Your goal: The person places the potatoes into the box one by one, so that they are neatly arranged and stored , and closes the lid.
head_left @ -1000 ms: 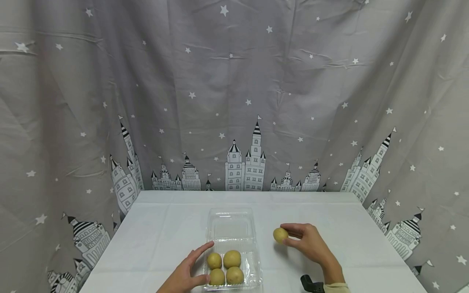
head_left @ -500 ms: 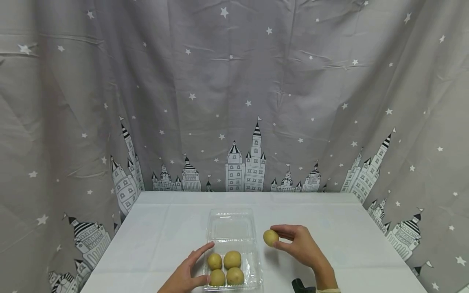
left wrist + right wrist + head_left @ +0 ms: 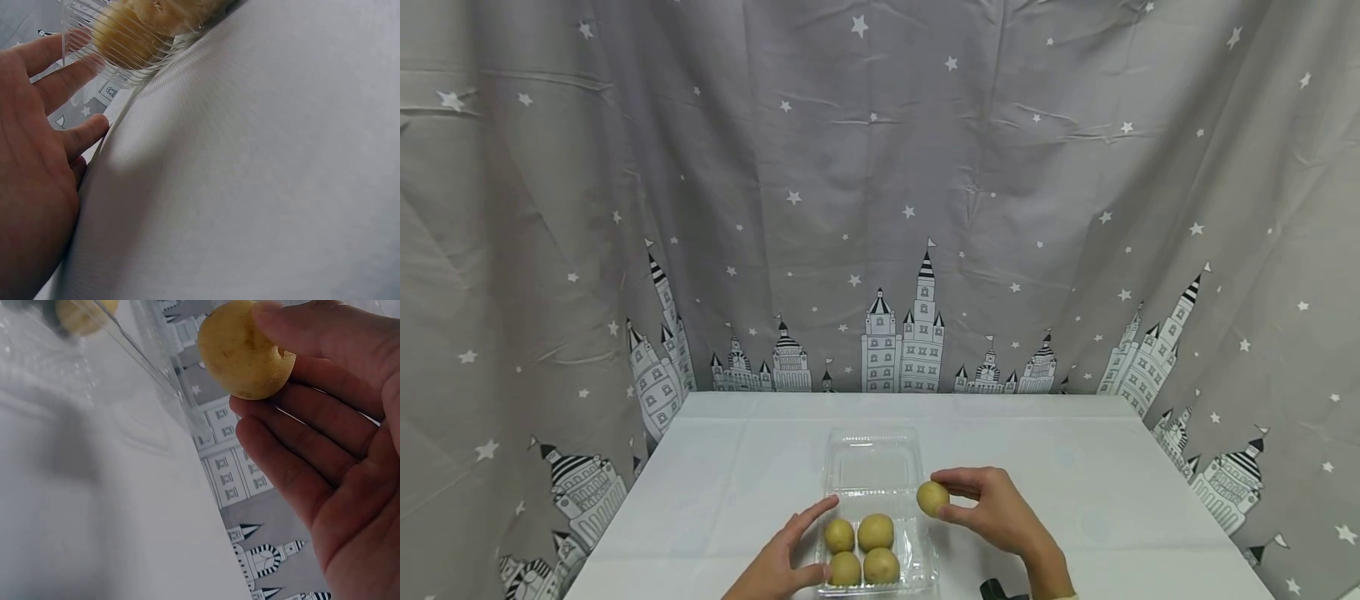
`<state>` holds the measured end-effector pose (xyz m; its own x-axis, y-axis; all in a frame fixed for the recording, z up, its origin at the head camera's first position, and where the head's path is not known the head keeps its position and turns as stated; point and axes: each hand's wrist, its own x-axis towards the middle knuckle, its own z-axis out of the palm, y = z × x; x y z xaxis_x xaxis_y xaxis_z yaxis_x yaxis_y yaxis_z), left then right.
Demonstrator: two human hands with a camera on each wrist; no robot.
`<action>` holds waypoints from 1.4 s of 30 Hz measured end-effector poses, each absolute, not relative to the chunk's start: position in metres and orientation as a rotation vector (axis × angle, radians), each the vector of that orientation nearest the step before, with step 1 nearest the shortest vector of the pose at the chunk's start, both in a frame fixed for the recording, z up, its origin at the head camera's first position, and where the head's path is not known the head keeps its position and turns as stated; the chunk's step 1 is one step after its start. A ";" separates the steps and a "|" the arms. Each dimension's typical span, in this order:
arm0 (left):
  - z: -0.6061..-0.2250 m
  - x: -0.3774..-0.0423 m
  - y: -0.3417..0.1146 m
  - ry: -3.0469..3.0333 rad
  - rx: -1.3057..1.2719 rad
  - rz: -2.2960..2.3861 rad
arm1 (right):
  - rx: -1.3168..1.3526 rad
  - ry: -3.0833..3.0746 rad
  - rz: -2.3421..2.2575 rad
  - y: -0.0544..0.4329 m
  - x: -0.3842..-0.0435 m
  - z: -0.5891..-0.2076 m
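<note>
A small yellow potato is pinched between the thumb and fingertips of my right hand, raised above the table beside the container's right edge. The right wrist view shows this potato closely, with brown marks on its skin. A clear plastic clamshell container lies with its lid folded back. Several potatoes sit in the left and middle part of its tray. My left hand rests at the container's left side, thumb and fingers spread; in the left wrist view, fingers touch the ribbed plastic wall.
The white-covered table extends around the container on all sides. Behind it hangs a grey curtain with stars and castles. A black strap piece sits by my right wrist.
My right hand has moved left with the potato, from well right of the container to its right edge. My left hand and the container have stayed in place.
</note>
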<state>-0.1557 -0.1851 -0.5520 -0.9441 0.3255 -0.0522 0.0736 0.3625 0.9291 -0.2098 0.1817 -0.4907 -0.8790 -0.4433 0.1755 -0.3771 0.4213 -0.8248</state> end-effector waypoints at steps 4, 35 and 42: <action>-0.552 -0.156 -0.185 2.391 0.354 1.619 | -0.785 2.557 -1.469 0.175 -0.207 -0.493; -0.548 -0.154 -0.184 2.392 0.376 1.634 | -0.932 2.565 -1.302 0.151 -0.202 -0.495; -0.550 -0.155 -0.185 2.398 0.379 1.626 | -0.946 2.576 -1.242 0.147 -0.204 -0.497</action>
<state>-0.1551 -0.1847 -0.5496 -0.9428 0.3313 -0.0360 0.0892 0.3549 0.9307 -0.2037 0.1474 -0.4969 -0.7954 -0.5880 0.1473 -0.4815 0.4653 -0.7427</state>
